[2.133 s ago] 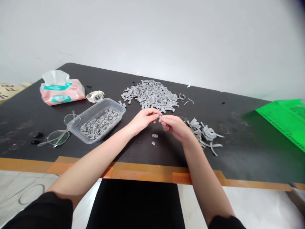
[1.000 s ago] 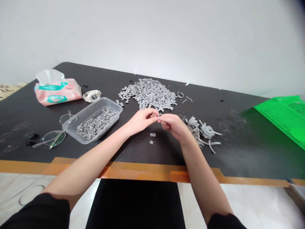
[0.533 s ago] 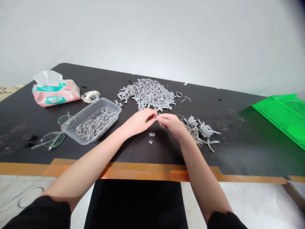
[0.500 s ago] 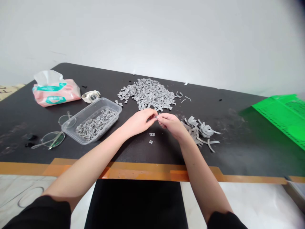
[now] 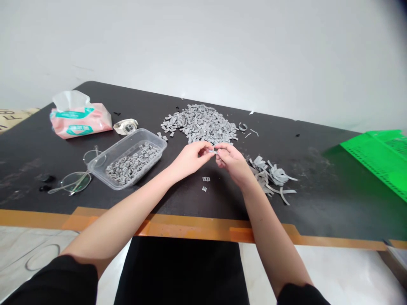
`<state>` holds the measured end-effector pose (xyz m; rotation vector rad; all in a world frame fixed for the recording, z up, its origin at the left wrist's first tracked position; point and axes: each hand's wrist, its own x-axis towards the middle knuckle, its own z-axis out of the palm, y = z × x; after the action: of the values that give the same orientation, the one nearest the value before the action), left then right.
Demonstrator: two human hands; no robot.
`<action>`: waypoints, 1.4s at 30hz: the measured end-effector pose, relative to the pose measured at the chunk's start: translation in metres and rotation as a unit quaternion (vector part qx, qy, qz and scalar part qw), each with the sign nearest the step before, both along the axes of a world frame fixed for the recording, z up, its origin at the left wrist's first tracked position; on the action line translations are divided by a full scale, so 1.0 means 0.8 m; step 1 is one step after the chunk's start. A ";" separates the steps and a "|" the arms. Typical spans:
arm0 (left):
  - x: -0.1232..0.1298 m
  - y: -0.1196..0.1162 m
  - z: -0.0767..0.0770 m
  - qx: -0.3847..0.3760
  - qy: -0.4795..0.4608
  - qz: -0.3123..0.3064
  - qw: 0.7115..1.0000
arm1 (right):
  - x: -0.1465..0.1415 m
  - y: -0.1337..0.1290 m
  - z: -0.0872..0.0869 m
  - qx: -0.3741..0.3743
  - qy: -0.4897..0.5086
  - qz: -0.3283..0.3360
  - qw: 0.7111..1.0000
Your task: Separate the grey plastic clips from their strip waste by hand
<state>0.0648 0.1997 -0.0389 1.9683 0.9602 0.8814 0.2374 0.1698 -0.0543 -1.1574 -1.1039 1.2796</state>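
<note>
My left hand (image 5: 192, 157) and my right hand (image 5: 234, 164) meet above the table, just in front of a heap of small grey flat pieces (image 5: 208, 123). Pinched between both sets of fingertips is a small light-grey piece (image 5: 213, 151), partly covered by the fingers. A few small grey pieces with slots (image 5: 206, 179) lie on the table below the hands. Beside my right wrist is a tangle of grey strips (image 5: 277, 174). Left of my left hand, a clear plastic tub (image 5: 127, 151) holds many small grey slotted pieces.
A pink tissue pack (image 5: 83, 120), a white watch (image 5: 126, 126) and eyeglasses (image 5: 75, 183) lie on the left. A green perforated plastic item (image 5: 378, 154) stands at the right. Orange tape (image 5: 190, 226) lines the table's front edge.
The view has shifted slightly, so things appear further right. My fingertips have changed their hold, and more of the light-grey piece shows between them.
</note>
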 end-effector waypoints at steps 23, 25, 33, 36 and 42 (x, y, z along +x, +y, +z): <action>0.003 0.003 -0.002 -0.335 -0.266 -0.102 0.898 | 0.017 -0.004 0.011 -0.025 0.116 0.095 0.988; 0.003 0.004 -0.005 -0.319 -0.251 -0.102 0.908 | 0.021 -0.004 0.013 -0.053 0.089 0.094 0.990; 0.003 0.005 -0.007 -0.247 -0.204 -0.123 0.939 | 0.024 -0.005 0.018 -0.107 0.045 0.086 0.990; 0.002 0.004 -0.006 -0.241 -0.188 -0.132 0.943 | 0.025 -0.005 0.018 -0.117 0.026 0.094 0.988; 0.003 0.005 -0.009 -0.243 -0.185 -0.128 0.944 | 0.023 -0.007 0.021 -0.123 0.022 0.086 0.989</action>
<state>0.0675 0.2038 -0.0458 1.4018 0.6094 0.7437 0.2556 0.1644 -0.0376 -1.2280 -1.0528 1.6026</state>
